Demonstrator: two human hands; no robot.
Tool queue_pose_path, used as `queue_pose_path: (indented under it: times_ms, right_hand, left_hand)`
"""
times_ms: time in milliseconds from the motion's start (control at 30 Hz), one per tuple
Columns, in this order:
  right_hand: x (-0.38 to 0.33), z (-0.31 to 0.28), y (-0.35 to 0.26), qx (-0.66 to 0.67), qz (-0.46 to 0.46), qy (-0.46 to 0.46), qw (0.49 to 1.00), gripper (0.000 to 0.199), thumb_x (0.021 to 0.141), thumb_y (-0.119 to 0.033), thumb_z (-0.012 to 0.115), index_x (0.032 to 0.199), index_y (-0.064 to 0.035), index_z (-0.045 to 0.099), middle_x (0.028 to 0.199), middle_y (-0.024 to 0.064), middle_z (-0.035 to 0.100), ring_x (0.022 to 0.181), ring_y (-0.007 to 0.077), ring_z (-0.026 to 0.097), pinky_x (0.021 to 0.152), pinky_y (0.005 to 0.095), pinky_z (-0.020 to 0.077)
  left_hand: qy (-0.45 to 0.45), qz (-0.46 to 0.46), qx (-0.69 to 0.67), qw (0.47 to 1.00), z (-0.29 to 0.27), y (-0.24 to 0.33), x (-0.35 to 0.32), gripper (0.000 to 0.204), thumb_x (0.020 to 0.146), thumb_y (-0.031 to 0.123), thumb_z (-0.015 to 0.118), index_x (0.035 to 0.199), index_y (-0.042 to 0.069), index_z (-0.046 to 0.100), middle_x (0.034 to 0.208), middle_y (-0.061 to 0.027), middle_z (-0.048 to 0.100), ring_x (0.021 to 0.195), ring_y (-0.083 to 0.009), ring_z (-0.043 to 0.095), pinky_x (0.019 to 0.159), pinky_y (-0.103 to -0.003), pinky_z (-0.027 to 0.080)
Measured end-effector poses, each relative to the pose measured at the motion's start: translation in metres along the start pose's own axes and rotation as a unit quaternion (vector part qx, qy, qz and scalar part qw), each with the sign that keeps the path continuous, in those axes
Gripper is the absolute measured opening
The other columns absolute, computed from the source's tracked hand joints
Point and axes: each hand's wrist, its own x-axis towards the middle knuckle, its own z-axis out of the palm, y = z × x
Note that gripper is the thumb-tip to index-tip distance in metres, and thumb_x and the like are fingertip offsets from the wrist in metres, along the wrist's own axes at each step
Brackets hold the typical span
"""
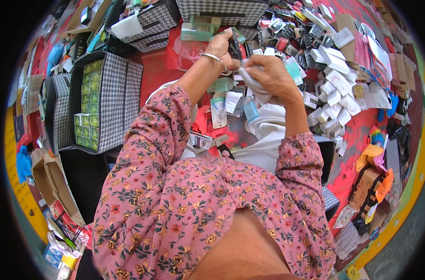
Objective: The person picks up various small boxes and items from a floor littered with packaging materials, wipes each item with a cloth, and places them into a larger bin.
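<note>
- The red floor covering point(361, 130) spreads under everything, from 12 o'clock round to 4 o'clock
- The person's pink floral blouse point(175, 210) fills the lower half of the view, both sleeves rising toward 12 o'clock
- A houndstooth fabric bin point(116, 102) stands at 9 o'clock, its compartments packed with rows of small green boxes point(88, 102)
- A heap of small white boxes point(336, 93) lies at 2 o'clock, well apart from the bin
- A white cloth bundle point(268, 135) rests in the lap, just below the hands near the centre
- An open cardboard box point(49, 177) sits at 8 o'clock by the yellow edge
- The right hand point(273, 77), just above centre at 12 o'clock, is clenched around a crumpled white wrapper point(250, 79)
- The left hand point(220, 46), at 12 o'clock and touching the right, pinches a small dark flat package point(234, 44) upright between its fingers; a silver bangle point(211, 57) circles its wrist
- Small carded packets point(231, 105) lie scattered just beneath both hands, between the wrists and the lap
</note>
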Motion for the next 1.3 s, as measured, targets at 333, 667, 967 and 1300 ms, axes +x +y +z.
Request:
queue_pose_path:
  times_ms: [333, 667, 967, 1300]
  right_hand:
    - [0.004, 0.005, 0.01, 0.072, 0.176, 0.011, 0.982, 0.046, 0.072, -0.039, 0.062, 0.084, 0.0051, 0.062, 0.067, 0.0101, 0.058, 0.062, 0.0153, 0.052, 0.057, 0.0294, 0.0417]
    - [0.004, -0.005, 0.006, 0.475, 0.302, 0.023, 0.827, 0.02, 0.08, -0.022, 0.059, 0.079, -0.0025, 0.062, 0.065, 0.0017, 0.058, 0.054, 0.0089, 0.052, 0.049, 0.0226, 0.0405]
    - [0.001, -0.002, -0.008, 0.402, 0.24, 0.014, 0.883, 0.021, 0.082, -0.024, 0.054, 0.074, -0.0049, 0.058, 0.064, -0.0017, 0.054, 0.054, 0.0062, 0.047, 0.049, 0.0215, 0.0363]
    - [-0.005, -0.016, 0.015, 0.159, 0.159, 0.146, 0.963, 0.039, 0.083, -0.034, 0.051, 0.08, 0.003, 0.061, 0.075, 0.0117, 0.061, 0.064, 0.0185, 0.051, 0.06, 0.031, 0.0431]
  left_hand:
    - [-0.092, 0.106, -0.017, 0.99, -0.002, 0.006, 0.006, 0.021, 0.089, 0.015, 0.043, 0.096, -0.004, 0.04, 0.09, -0.0207, 0.054, 0.081, -0.0313, 0.058, 0.073, -0.044, 0.05]
    - [-0.278, 0.127, 0.063, 0.95, 0.008, 0.026, -0.016, 0.033, 0.094, 0.023, 0.027, 0.123, 0.011, 0.033, 0.116, -0.0212, 0.048, 0.099, -0.0326, 0.054, 0.085, -0.045, 0.045]
    - [-0.246, 0.129, 0.099, 0.956, 0.014, 0.022, -0.022, 0.03, 0.092, 0.015, 0.035, 0.122, 0.014, 0.032, 0.108, -0.0197, 0.051, 0.095, -0.0293, 0.056, 0.08, -0.044, 0.049]
    - [-0.204, 0.132, 0.064, 0.968, 0.01, 0.022, -0.014, 0.022, 0.088, 0.018, 0.048, 0.102, 0.004, 0.04, 0.083, -0.0147, 0.056, 0.073, -0.0219, 0.059, 0.067, -0.038, 0.053]
